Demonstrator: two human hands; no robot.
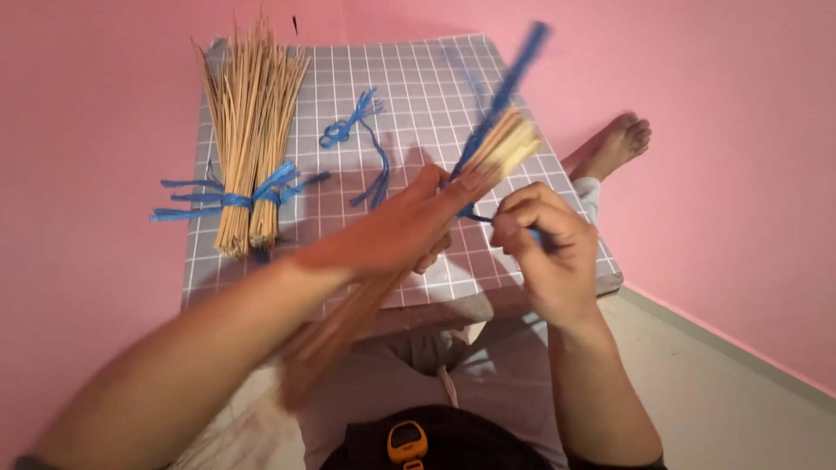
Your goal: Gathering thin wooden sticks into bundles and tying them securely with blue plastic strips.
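Straw-coloured stick bundle (409, 261) clamped in the left hand (392, 235), long axis running from 7 o'clock down by the lap up to 1 o'clock, cut ends fanned out pale near the middle of the checked table (418, 78). Left grip pressed together around the bundle just below its top, motion blur smearing the forearm and the lower sticks. Blue plastic strip (505, 87) streaming off the bundle top toward 1 o'clock, its other run dropping across to 4 o'clock, straight into the right hand (544, 248). Right grip pinching that strip, fingers curled tight, sitting just beside the left hand at its 3 o'clock, hands near but apart, strip taut between. Bundle looking thin, dry, tan, loose at the fanned end. Off at 10 o'clock on the table, two finished bundles (248, 139) lying side by side, tied low with blue strips. Spare blue ribbon (361, 130) at 12 o'clock. Bare foot (618, 144) past the table edge at 2 o'clock.
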